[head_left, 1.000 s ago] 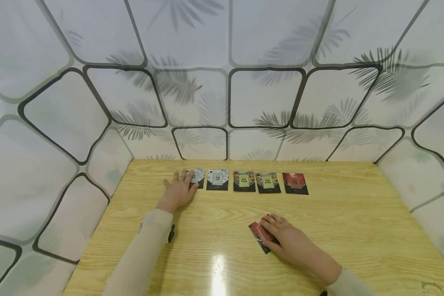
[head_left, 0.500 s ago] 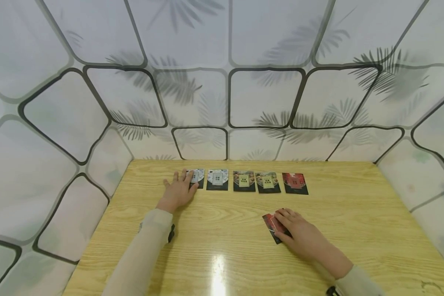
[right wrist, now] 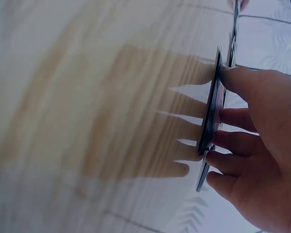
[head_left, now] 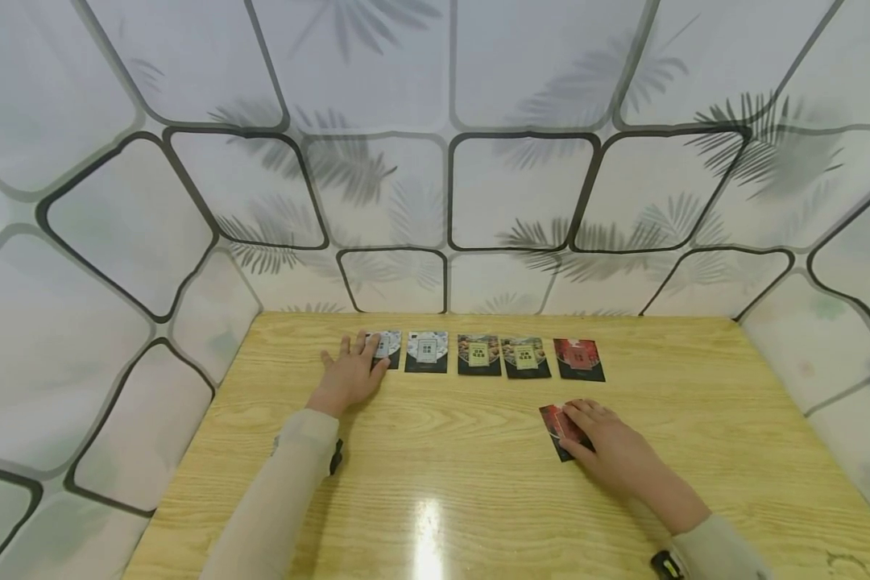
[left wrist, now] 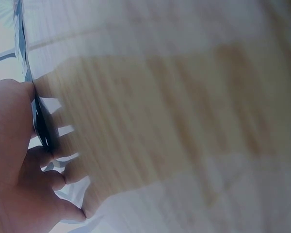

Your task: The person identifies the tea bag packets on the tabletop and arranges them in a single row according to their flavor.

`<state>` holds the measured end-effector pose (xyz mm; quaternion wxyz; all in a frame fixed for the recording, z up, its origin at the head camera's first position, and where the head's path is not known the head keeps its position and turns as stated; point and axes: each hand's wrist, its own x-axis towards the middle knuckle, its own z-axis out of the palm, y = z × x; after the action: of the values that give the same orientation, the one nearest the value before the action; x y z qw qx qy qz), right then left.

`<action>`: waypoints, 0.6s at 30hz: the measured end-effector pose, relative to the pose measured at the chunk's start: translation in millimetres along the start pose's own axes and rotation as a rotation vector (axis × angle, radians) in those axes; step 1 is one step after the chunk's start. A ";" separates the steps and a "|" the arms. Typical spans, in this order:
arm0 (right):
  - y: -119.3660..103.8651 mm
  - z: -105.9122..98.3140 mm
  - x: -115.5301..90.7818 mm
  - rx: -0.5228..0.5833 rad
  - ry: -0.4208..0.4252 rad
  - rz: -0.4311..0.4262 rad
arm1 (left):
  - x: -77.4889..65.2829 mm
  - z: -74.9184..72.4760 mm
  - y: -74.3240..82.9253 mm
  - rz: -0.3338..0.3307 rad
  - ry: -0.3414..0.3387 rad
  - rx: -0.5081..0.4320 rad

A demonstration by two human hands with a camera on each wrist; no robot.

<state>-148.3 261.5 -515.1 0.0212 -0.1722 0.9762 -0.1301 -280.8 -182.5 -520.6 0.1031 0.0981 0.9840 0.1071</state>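
My left hand [head_left: 348, 377] lies spread at the back left, its index finger and thumb touching the leftmost silver-and-black packet [head_left: 391, 345]. In the left wrist view its fingertips rest on the table beside the packet's dark edge. Nearer to me, on the right, my right hand [head_left: 612, 451] presses down on a flat red-and-black packet [head_left: 555, 424] with extended fingers and thumb. This packet is tilted on the table and partly covered by the hand. The right wrist view shows the fingertips against its face, with its thin black edge [right wrist: 211, 111] close along the tabletop.
Right of the left hand, the back row goes on with a second silver packet [head_left: 426, 352], two brown-and-yellow packets [head_left: 478, 355] and a red packet [head_left: 578, 359]. Patterned panels [head_left: 522, 193] enclose the wooden table [head_left: 420, 451] at the back and sides.
My right hand has slid the red-and-black packet rightward and slightly away from me, toward the red packet in the row. The left hand has stayed in place.
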 end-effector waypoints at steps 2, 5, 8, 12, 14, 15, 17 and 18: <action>3.8 -0.1 0.0 -0.003 0.010 0.002 | -0.1 0.0 -0.1 -0.001 0.000 0.000; 7.8 -1.5 -0.7 -0.004 0.010 0.011 | -0.5 -0.3 0.2 -0.002 0.001 -0.001; 10.9 -4.4 -2.0 -0.008 0.009 0.015 | -1.1 -0.8 0.8 -0.002 0.004 -0.002; 17.1 -7.0 -3.8 -0.017 0.004 0.029 | -1.7 -1.6 1.3 0.000 0.010 -0.004; 20.9 -7.7 -4.6 -0.018 -0.001 0.041 | -1.8 -1.7 1.3 0.000 0.012 -0.004; 23.2 -8.2 -5.0 -0.019 -0.002 0.048 | -1.8 -1.7 1.2 0.001 0.013 -0.003; 27.1 -9.3 -5.9 -0.021 -0.006 0.057 | -1.7 -1.7 1.0 0.000 0.013 0.000; 28.8 -10.1 -6.4 -0.019 -0.008 0.059 | -1.6 -1.7 0.9 0.000 0.013 0.001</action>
<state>-152.7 292.3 -512.9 0.0272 -0.1439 0.9820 -0.1195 -279.4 -182.3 -518.5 0.0965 0.0977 0.9847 0.1072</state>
